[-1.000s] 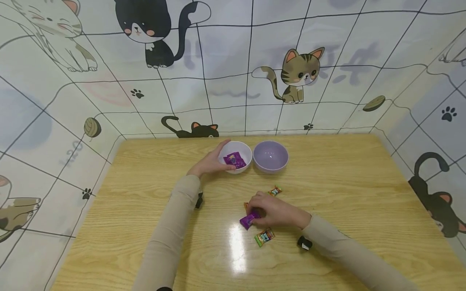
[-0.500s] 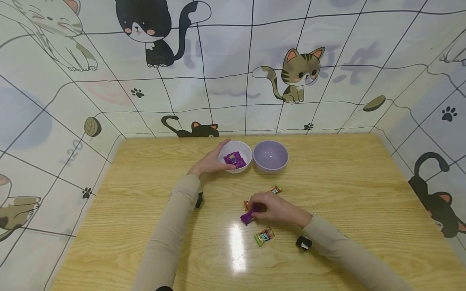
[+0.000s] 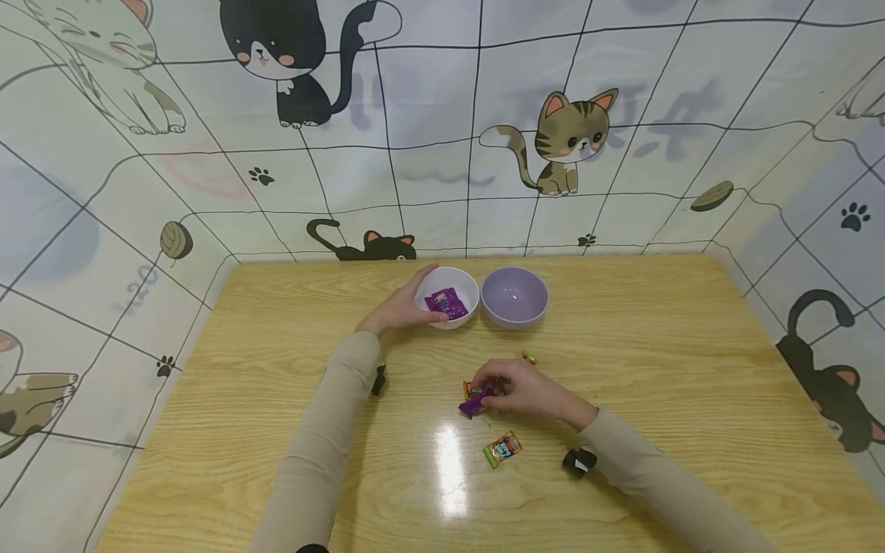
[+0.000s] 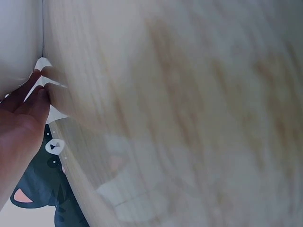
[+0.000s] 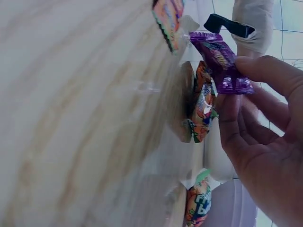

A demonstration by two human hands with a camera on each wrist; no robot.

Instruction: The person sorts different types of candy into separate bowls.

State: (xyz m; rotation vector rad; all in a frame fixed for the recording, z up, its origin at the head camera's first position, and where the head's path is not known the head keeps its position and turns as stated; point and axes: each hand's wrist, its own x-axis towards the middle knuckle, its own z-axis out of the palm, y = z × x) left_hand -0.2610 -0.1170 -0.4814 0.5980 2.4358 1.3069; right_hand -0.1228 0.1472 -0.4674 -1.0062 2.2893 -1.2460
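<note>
My left hand [image 3: 399,309] holds the left side of a white bowl [image 3: 469,286], thumb at its near rim and fingers along its far side. Inside that bowl lies purple-wrapped candy [image 3: 448,302]. Between thumb and fingers, my right hand [image 3: 531,390] pinches a purple candy packet [image 5: 218,64], raised over the table in the right wrist view. Just behind it is an orange-wrapped candy [image 5: 203,109], partly covered in the head view. A green-and-orange candy [image 3: 503,449] lies nearer the front. Another candy [image 3: 529,358] shows beyond the right hand, mostly hidden by it.
A lilac bowl [image 3: 514,296] stands right beside the white one, with nothing in it. Both are near the back edge of the wooden table [image 3: 643,346], close to the cat-patterned backdrop [image 3: 429,115]. A black wrist device [image 3: 579,461] sits below the right cuff.
My right hand has shifted slightly away toward the bowls with the purple candy packet, uncovering more of the orange candy and covering more of the far one. The left hand has stayed put.
</note>
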